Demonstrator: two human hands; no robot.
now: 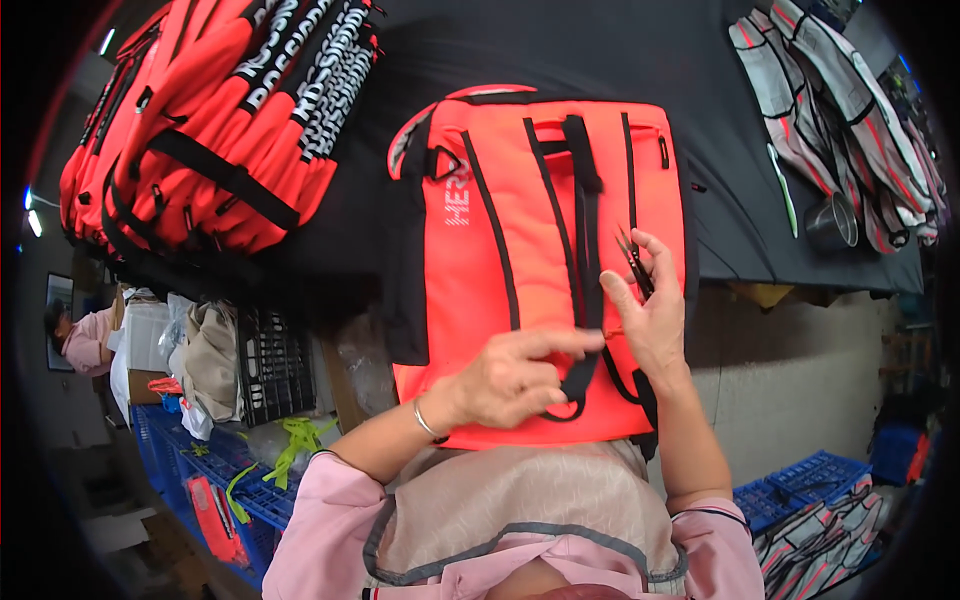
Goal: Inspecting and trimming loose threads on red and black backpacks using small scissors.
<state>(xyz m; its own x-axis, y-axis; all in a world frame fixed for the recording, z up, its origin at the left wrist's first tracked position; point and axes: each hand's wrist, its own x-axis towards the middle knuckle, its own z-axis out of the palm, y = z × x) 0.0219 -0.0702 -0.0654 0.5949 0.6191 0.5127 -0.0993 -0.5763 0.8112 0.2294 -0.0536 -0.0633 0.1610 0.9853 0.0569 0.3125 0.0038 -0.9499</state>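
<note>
A bright red-orange backpack (pixel 455 290) with black trim lies on the dark table, its straps facing up and its lower end toward me. My right hand (pixel 650 325) is over its right side, holding black thread snips (pixel 637 268) with the pointed blades facing away from me. Over the lower part of the bag is my left hand (pixel 510 375). Its index finger reaches toward the right hand while the other fingers curl loosely, with nothing visible in them. A black webbing strap (pixel 588 230) runs down the bag and passes close to the left fingertips.
Several similar red bags (pixel 215 150) are piled at the far left of the black-covered table (pixel 560 45). Grey pieces with red stripes (pixel 820 110) lie at the far right beside a metal cup (pixel 832 222). Blue crates (pixel 815 475) stand at lower right. Another person (pixel 88 340) is at left.
</note>
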